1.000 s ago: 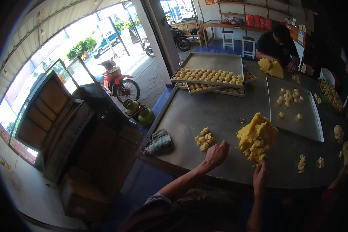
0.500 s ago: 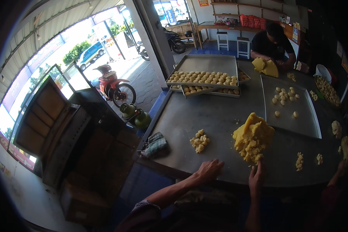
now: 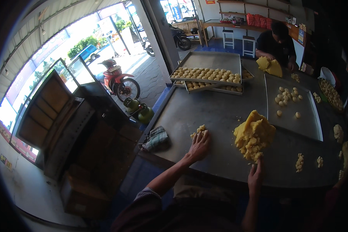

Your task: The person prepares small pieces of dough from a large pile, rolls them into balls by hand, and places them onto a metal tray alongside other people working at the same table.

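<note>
My left hand (image 3: 200,146) lies over a small heap of pale dough pieces (image 3: 200,128), its fingers stretched out and covering much of the heap. At the near tip of a large crumbly mound of yellow dough (image 3: 254,133) is my right hand (image 3: 255,173). Its fingers point up toward the mound, at least one fingertip touching or almost touching the crumbs there; the hand looks open. Both hands are at the near side of the metal-topped table (image 3: 216,112).
A folded checked cloth (image 3: 157,138) lies at the table's left edge. Stacked trays of dough balls (image 3: 207,75) stand at the far side; another tray (image 3: 294,116) holds several balls. Across the table, a person (image 3: 276,44) works near a yellow dough slab (image 3: 269,67). Small dough heaps (image 3: 299,162) lie right.
My left hand has moved left and away from me, from the bare tabletop onto the small dough heap. My right hand stays by the mound. The whole view has shifted slightly.
</note>
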The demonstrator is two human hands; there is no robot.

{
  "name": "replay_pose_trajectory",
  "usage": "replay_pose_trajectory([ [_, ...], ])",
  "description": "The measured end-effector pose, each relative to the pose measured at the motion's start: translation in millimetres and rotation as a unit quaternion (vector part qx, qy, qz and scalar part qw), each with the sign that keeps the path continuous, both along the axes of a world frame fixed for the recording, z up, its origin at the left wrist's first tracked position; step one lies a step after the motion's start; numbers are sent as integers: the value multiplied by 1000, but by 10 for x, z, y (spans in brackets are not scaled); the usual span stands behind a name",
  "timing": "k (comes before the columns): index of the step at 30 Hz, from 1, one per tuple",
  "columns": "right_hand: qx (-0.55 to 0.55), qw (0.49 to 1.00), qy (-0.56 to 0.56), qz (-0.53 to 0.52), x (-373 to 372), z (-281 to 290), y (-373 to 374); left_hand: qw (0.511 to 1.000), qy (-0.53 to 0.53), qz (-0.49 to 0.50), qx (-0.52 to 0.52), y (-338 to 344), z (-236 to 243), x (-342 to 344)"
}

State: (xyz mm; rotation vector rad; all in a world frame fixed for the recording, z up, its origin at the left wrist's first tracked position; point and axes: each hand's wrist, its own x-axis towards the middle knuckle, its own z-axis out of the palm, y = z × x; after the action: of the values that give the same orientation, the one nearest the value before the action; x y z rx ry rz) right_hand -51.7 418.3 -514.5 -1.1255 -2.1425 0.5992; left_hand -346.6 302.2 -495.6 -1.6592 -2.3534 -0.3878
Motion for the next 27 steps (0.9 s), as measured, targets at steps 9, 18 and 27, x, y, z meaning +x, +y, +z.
replay_pose_trajectory([
  [9,18,999,-23,-40,-50,202,166,984,-153,-18,85,-775,7,-261],
  [18,36,997,-57,-30,-128,65,338,881,-418,80,206,-508,71,-439],
  [27,115,985,-102,-75,-119,21,296,896,-401,97,164,-194,165,-616],
])
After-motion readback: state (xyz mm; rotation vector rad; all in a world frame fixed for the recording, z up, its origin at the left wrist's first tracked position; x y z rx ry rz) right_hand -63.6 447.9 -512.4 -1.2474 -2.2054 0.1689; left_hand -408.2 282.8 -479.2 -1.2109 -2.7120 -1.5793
